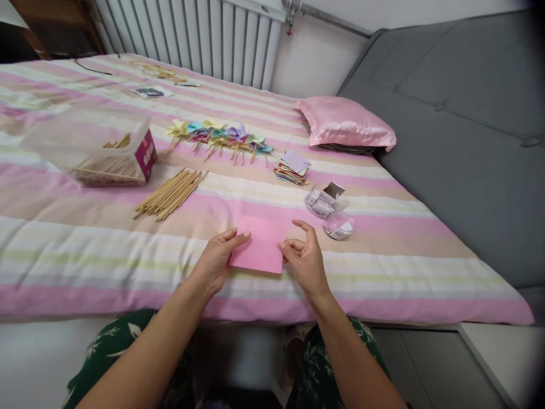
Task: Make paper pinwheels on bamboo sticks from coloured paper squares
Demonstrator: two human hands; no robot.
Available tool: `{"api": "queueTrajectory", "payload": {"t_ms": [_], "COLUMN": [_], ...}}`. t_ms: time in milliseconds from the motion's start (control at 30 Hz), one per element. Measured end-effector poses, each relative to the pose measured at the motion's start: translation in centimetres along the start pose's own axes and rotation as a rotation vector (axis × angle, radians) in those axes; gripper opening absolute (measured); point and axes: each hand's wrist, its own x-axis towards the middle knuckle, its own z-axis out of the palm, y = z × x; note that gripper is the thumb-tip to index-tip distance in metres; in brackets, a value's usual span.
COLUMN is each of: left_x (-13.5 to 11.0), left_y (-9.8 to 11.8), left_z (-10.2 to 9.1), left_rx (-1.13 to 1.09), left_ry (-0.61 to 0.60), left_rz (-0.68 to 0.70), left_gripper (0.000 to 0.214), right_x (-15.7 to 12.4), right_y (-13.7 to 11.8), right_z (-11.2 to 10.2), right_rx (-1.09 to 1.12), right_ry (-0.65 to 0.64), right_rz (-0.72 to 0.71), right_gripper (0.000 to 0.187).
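A square sheet of pink paper (260, 244) is held flat just above the front of the striped bed. My left hand (218, 255) grips its left edge, thumb on top. At the right edge, my right hand (304, 258) pinches the sheet between thumb and fingers, with the index finger raised. Beyond the sheet lies a stack of coloured paper squares (293, 168), a lilac one on top. Bundled sticks (171, 194) rest to the left. Several paper pinwheels (221, 136) on sticks lie in a row farther back.
A clear plastic box (108, 165) with more sticks stands at the left. Small clear containers (326, 203) with small items sit right of my hands. A pink pillow (347, 124) lies by the grey headboard (451, 113). A radiator (191, 40) runs along the back.
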Motion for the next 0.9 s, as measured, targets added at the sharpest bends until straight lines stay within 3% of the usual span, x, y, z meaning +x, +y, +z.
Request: {"api": "queueTrajectory", "payload": {"t_ms": [100,233,367,467,633,900], "left_x": [0.2,0.1,0.1,0.2,0.2,-0.2], "left_y": [0.1,0.3,0.6,0.8,0.9,0.4], "left_z": [-0.3,-0.6,-0.7,-0.9,-1.1,-1.0], "left_rx": [0.036,0.046,0.029,0.05,0.046,0.136], "left_ry": [-0.059,-0.092,-0.034,-0.006,-0.024,-0.111], "left_rz": [-0.097,-0.223,-0.204,-0.171,-0.176,-0.189], "left_gripper": [0.019,0.019,0.015,0.008,0.008,0.019], "right_x": [-0.2,-0.4,-0.4,-0.3,-0.3,0.1], "right_y": [-0.4,-1.0,-1.3,-1.6,-1.7,-2.0], "right_z": [-0.2,-0.5,-1.3,-1.6,-1.6,-1.9], "right_rx": [-0.007,0.021,0.008,-0.099,-0.198,-0.173], "right_ry": [-0.113,-0.281,-0.416,-0.511,-0.514,-0.517], "right_rz": [-0.042,-0.018,0.0,-0.072,-0.165,-0.155], "right_gripper": [0.055,0.027,0.026,0.025,0.017,0.012]}}
